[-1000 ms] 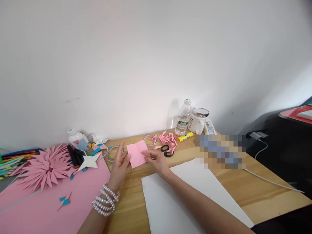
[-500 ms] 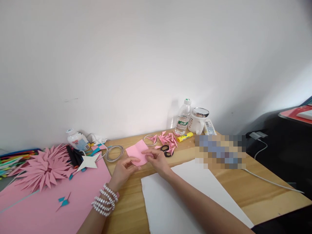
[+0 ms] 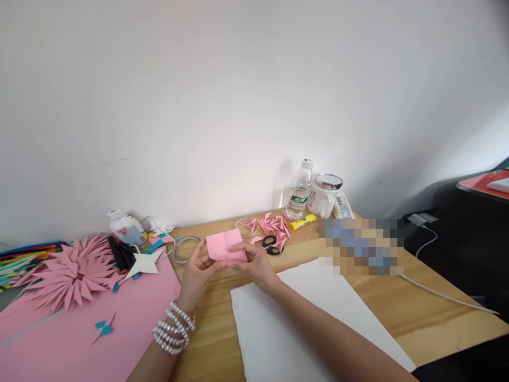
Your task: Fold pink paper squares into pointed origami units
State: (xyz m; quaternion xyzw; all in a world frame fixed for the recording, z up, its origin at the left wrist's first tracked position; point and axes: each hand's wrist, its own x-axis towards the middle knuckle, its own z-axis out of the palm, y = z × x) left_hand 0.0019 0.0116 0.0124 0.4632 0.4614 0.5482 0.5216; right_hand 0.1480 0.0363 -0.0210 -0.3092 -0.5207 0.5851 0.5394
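A pink sheet of paper, with crease lines showing on it, is held up between my two hands above the wooden table. My left hand grips its lower left side, thumb in front and fingers partly behind. The lower right side is pinched by my right hand, whose fingers lie across the paper's front. Its bottom edge looks bent or folded where both thumbs meet. Just beyond my right hand lie black-handled scissors and several folded pink paper pieces.
White board lies under my right forearm. On the left, a pink sheet carries a large pink paper flower. A yellow glue stick, water bottle and white mug stand near the wall. A cable crosses the right side.
The pink paper has turned from a slant to nearly level, and its lower edge has come up. My left hand has shifted its hold to the paper's left side.
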